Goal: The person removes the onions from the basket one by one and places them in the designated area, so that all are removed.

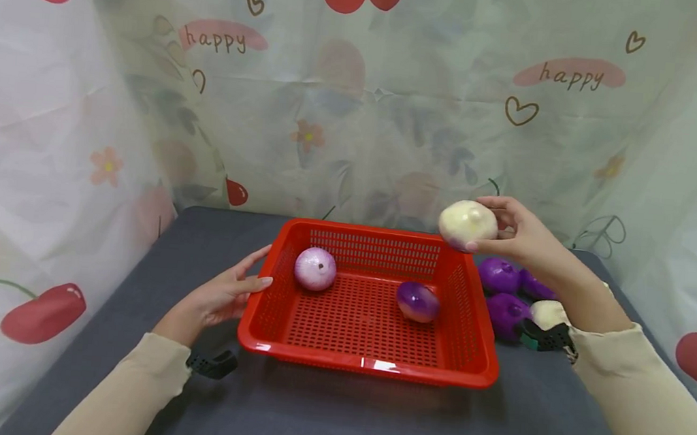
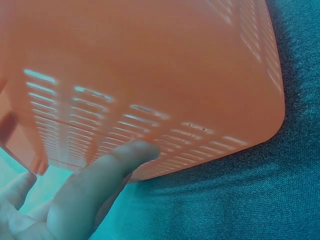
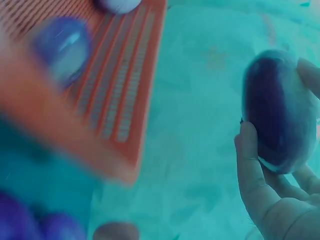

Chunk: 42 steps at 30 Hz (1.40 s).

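Note:
A red plastic basket point(image 1: 368, 364) stands on the dark table. At its left side my left hand point(image 1: 219, 297) holds the rim, the thumb on the edge and another finger against the slotted outer wall point(image 2: 165, 65). My right hand point(image 1: 522, 234) grips a round white-and-purple vegetable point(image 1: 466, 223) above the basket's far right corner. Its white side faces the head view; a dark purple side of the vegetable point(image 3: 272, 110) shows in the right wrist view. Inside the basket, a pale purple onion point(image 1: 315, 269) lies at the left and a smaller purple-and-white vegetable point(image 1: 417, 301) at the right.
Right of the basket, under the right forearm, several purple vegetables point(image 1: 499, 276) and a whitish one point(image 1: 548, 314) lie together, partly hidden. A printed curtain point(image 1: 367, 130) hangs behind the table point(image 1: 345, 422) and along both sides.

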### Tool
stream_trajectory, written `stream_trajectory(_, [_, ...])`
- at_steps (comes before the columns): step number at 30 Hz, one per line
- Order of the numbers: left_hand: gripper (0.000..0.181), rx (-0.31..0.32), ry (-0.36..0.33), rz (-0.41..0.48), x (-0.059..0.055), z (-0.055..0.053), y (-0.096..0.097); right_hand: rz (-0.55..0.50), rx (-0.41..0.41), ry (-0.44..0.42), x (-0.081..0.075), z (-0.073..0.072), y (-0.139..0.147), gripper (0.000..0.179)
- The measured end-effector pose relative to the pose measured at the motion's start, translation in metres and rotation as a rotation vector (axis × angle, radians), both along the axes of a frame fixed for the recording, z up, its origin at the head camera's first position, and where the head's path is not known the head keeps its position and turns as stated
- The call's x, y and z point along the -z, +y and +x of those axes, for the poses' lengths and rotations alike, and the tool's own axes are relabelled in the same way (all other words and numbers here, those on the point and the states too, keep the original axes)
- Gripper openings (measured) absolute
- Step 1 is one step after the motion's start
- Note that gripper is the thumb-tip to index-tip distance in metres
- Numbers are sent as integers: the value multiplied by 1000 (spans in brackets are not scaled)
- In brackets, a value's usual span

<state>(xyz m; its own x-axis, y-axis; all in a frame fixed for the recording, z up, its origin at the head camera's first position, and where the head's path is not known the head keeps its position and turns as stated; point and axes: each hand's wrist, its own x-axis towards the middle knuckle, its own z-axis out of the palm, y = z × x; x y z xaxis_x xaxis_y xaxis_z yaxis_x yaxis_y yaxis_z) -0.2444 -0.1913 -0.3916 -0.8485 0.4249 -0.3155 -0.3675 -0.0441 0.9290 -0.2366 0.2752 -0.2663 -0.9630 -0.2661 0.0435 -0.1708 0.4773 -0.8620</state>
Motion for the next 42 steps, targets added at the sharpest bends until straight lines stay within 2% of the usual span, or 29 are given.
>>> stream_trajectory(4, [77, -6, 1, -3, 0, 0, 0, 58, 82, -8, 10, 11, 33, 73])
stream_trajectory(10, [77, -6, 2, -1, 0, -1, 0, 66, 163, -18, 30, 27, 76, 64])
stream_trajectory(14, [77, -5, -2, 4, 0, 0, 1, 27, 185, -13, 46, 37, 101, 58])
stream_trajectory(21, [77, -1, -3, 6, 0, 0, 2, -2, 189, -14, 76, 52, 138, 57])
stream_trajectory(27, [78, 0, 0, 11, 0, 0, 2, 10, 272, -59, 100, 61, 163, 59])
stream_trajectory(31, [78, -2, 6, 8, 0, -1, 2, -72, 327, -73, 113, 67, 174, 56])
stream_trajectory(34, [79, -3, 10, 6, 0, -1, 2, -79, 388, -74, 134, 64, 195, 61])
stream_trajectory(39, [80, -5, 11, 4, -2, 0, 2, -56, 480, -58, 192, 44, 259, 84])
stream_trajectory(42, [81, -10, 9, -2, -2, 0, 2, -97, 491, -74, 208, 38, 280, 95])
